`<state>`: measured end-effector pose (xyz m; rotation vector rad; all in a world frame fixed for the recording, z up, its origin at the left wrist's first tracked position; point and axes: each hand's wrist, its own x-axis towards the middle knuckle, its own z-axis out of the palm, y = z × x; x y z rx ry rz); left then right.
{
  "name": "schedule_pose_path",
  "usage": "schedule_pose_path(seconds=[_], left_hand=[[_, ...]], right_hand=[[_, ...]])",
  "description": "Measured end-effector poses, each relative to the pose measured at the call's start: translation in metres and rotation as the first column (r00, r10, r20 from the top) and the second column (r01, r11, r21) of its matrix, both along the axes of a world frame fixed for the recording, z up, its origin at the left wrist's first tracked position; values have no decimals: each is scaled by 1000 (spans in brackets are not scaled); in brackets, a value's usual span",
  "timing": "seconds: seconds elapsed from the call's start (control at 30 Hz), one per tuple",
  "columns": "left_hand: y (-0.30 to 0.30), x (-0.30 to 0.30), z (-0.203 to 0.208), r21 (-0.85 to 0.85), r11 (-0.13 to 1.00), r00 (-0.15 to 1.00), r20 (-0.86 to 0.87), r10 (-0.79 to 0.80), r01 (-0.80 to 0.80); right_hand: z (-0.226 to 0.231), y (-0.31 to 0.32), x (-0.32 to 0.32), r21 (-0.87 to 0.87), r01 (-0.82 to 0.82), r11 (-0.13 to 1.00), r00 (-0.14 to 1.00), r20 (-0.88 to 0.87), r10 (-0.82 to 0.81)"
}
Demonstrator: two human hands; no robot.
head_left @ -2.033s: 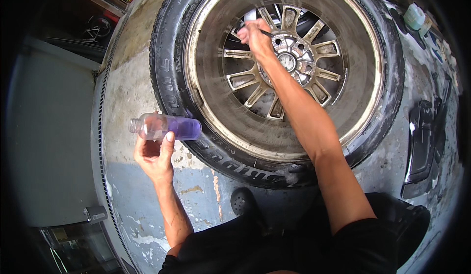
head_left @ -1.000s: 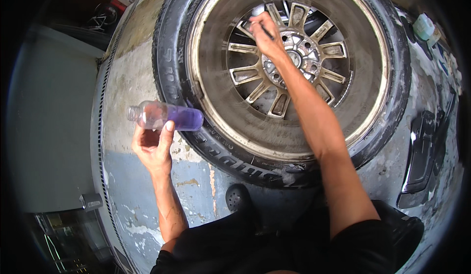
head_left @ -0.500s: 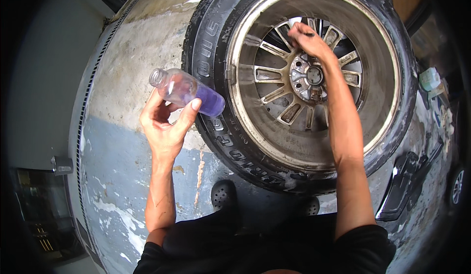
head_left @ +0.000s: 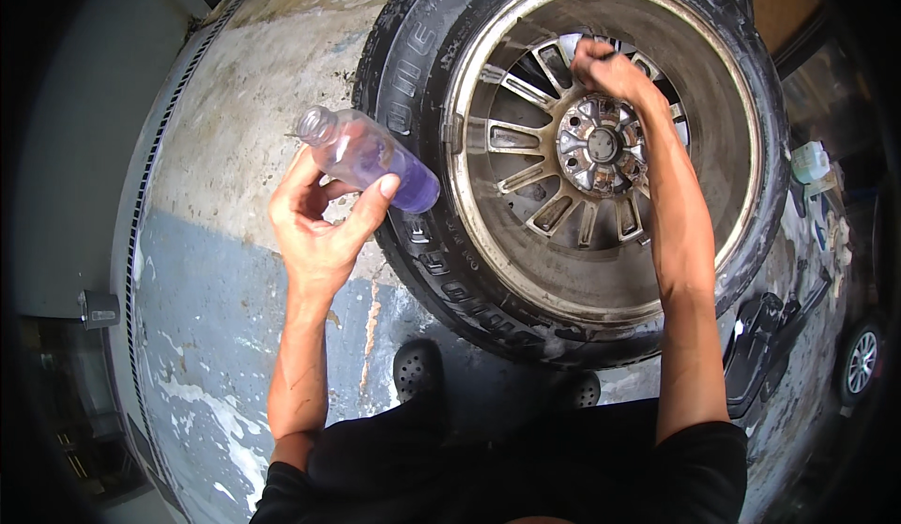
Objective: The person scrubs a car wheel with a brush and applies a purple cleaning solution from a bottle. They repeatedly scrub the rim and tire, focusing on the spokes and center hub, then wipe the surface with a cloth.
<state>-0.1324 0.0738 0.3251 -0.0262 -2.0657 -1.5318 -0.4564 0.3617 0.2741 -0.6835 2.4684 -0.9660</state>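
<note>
My left hand (head_left: 317, 243) is closed around a clear bottle (head_left: 413, 175), thumb on one side and fingers on the other. Its neck is uncapped and points up to the left; purple liquid lies in the lower end. Below my arms, a large black tyre (head_left: 394, 102) lies flat on a metal wheel rim (head_left: 522, 139) with grimy spokes. Inside the rim, my right hand (head_left: 612, 72) is closed by the spokes beyond the hub (head_left: 602, 145). A small dark bit shows at its fingers, but what it grips is hidden.
The floor (head_left: 216, 271) has worn, peeling paint, with a slotted drain strip (head_left: 141, 233) along the left. At right are a black plastic part (head_left: 754, 346), a pale green container (head_left: 809, 162) and another wheel (head_left: 862, 363). My dark clogs (head_left: 418, 369) stand close to the tyre.
My right hand has shifted slightly right along the spokes, staying closed. The left hand still holds the bottle at much the same tilt. The whole view has moved a little.
</note>
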Motion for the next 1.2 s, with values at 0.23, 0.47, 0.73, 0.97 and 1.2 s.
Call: schedule_pose_path(seconds=[0.23, 0.47, 0.73, 0.97, 1.2], left_hand=[[-1, 1, -1, 34, 999, 1000, -2, -6, 6], [2, 0, -1, 38, 999, 1000, -25, 4, -3], [5, -10, -5, 46, 999, 999, -39, 1, 1], [2, -10, -7, 23, 1000, 999, -39, 1, 0], [-1, -10, -9, -13, 1000, 999, -35, 6, -6]], right_hand=[[-3, -2, 5, -21, 44, 999, 968, -245, -48], [14, 15, 26, -24, -3, 1000, 1000, -13, 2], [-16, 43, 27, 0, -156, 988, 619, -779, 98], [-38, 29, 28, -69, 119, 990, 573, -810, -126], [-43, 12, 26, -86, 146, 985, 501, -852, -149]])
